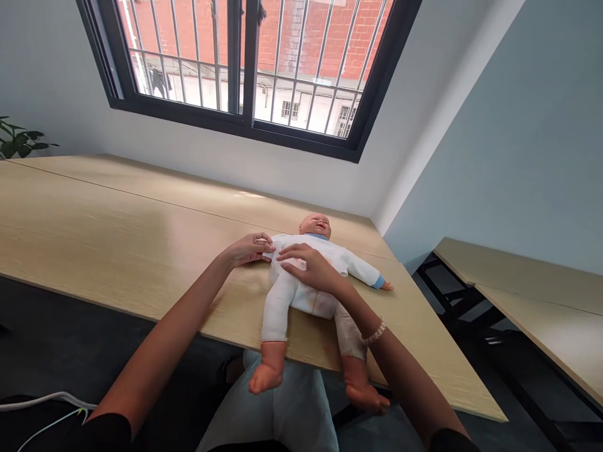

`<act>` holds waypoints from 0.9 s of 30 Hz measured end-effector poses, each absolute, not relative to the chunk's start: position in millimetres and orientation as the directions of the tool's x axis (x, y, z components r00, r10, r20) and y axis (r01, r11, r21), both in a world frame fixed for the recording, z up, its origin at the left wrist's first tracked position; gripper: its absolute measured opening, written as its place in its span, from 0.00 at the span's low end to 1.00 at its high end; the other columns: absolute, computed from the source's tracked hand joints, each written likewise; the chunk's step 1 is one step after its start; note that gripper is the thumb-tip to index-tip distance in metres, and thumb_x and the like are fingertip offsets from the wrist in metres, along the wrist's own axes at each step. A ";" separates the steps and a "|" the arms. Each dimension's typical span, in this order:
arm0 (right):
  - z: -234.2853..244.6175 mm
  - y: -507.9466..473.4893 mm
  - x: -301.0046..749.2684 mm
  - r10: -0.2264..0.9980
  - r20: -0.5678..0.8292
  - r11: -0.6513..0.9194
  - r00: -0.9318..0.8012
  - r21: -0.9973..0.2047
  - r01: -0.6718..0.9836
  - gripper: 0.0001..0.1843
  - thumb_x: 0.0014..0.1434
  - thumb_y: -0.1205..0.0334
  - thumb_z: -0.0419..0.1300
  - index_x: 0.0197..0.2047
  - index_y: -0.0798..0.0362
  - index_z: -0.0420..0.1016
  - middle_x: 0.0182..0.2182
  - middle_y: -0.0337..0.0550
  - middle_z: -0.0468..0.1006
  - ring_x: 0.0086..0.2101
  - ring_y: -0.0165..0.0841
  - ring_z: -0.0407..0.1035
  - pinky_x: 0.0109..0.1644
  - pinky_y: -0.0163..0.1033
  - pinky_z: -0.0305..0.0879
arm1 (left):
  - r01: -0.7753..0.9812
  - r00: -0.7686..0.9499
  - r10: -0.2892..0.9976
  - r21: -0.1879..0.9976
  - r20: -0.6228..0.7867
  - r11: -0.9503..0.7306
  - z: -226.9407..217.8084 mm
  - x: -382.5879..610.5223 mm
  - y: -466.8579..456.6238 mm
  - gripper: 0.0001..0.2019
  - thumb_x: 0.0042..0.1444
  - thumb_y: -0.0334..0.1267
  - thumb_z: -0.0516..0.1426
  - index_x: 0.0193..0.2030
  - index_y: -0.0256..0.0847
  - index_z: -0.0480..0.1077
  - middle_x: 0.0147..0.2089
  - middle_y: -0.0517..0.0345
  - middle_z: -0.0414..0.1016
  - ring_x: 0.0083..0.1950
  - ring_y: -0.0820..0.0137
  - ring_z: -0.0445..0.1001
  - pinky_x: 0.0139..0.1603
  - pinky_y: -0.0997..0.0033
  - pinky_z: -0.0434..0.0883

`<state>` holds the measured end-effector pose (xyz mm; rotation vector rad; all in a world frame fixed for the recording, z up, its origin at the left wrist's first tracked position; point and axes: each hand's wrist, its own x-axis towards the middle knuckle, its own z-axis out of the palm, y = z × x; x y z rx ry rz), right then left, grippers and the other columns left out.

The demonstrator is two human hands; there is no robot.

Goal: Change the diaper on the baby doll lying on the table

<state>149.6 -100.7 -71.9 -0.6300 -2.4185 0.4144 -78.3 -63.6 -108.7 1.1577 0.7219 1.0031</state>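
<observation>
Baby doll [334, 253] face up on the table [141, 232], just right of and below centre of the frame, long axis running nearly up and down the picture: head [315, 224] towards the window [245, 119] at the top, feet [266, 374] jutting past the near edge at lower centre. Left hand [248, 250] at the doll's left-of-frame side, by the sleeve [281, 240], fingers bent and partly closed; cannot tell, with so little showing there, whether pinching it. Right hand [309, 267] reaching in from lower right, over the front of the white suit [323, 306] and so nearer the long axis, fingers loosely curved and parted, gripping nothing visible.
</observation>
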 end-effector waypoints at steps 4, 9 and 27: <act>-83.2 -81.3 128.4 0.523 0.325 0.852 -0.788 -0.191 0.487 0.09 0.63 0.66 0.57 0.41 0.52 0.80 0.41 0.48 0.80 0.45 0.44 0.72 0.53 0.49 0.65 | -0.280 0.432 0.900 0.957 0.056 0.075 -108.1 -80.9 -64.6 0.20 0.39 0.34 0.73 0.32 0.35 0.67 0.30 0.61 0.75 0.32 0.75 0.75 0.35 0.75 0.74; -106.6 -61.6 130.7 0.627 0.255 0.779 -0.736 -0.192 0.597 0.12 0.64 0.66 0.55 0.32 0.54 0.79 0.39 0.51 0.78 0.47 0.45 0.70 0.54 0.49 0.63 | -0.338 0.431 0.898 0.939 0.089 0.069 -111.5 -79.8 -61.8 0.19 0.41 0.32 0.73 0.32 0.36 0.66 0.30 0.63 0.75 0.34 0.75 0.76 0.39 0.74 0.75; -112.6 -62.0 138.2 0.729 0.512 0.668 -0.453 -0.677 0.309 0.24 0.46 0.65 0.70 0.48 0.50 0.72 0.45 0.43 0.72 0.47 0.38 0.67 0.52 0.43 0.64 | -0.501 0.410 0.899 0.862 0.154 0.080 -128.7 -38.7 -66.3 0.17 0.43 0.32 0.72 0.32 0.35 0.68 0.30 0.62 0.72 0.32 0.78 0.74 0.36 0.79 0.73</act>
